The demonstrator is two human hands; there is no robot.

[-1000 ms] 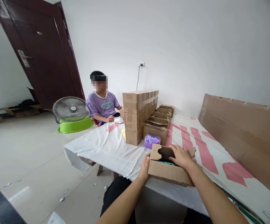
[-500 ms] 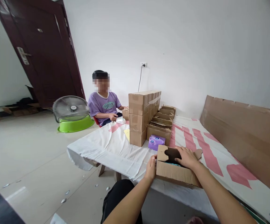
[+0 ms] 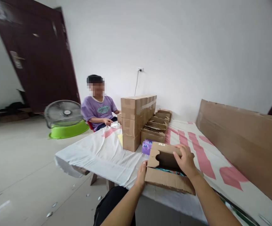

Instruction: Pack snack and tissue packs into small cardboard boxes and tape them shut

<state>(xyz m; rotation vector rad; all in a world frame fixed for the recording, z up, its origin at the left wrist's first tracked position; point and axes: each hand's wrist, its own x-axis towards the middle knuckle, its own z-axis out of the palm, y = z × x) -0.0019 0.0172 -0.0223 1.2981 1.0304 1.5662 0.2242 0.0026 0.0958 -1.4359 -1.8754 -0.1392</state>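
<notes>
A cardboard box point(image 3: 170, 182) lies open at the near edge of the table, its inside dark at the back. Something teal with a pattern point(image 3: 170, 171) shows in a narrow strip inside it. My left hand point(image 3: 141, 176) is closed against the box's left end. On the far side, my right hand point(image 3: 185, 160) grips the raised rear flap point(image 3: 164, 147), fingers over its top edge and thumb on the inner side. Just behind the box sits a purple pack point(image 3: 146, 147) with round eye-like prints, partly covered by the flap.
Closed boxes point(image 3: 130, 125) stand stacked beyond, beside a row of open boxes point(image 3: 153, 135). A co-worker in a purple shirt point(image 3: 100, 110) sits across the table, a hand at a white object point(image 3: 115, 125). A tall cardboard panel point(image 3: 239, 135) borders the right; a fan point(image 3: 66, 114) stands left.
My right hand has moved from over the box opening to the rear flap, which now stands up in view. My left hand stays at the box's left end. The view has shifted slightly.
</notes>
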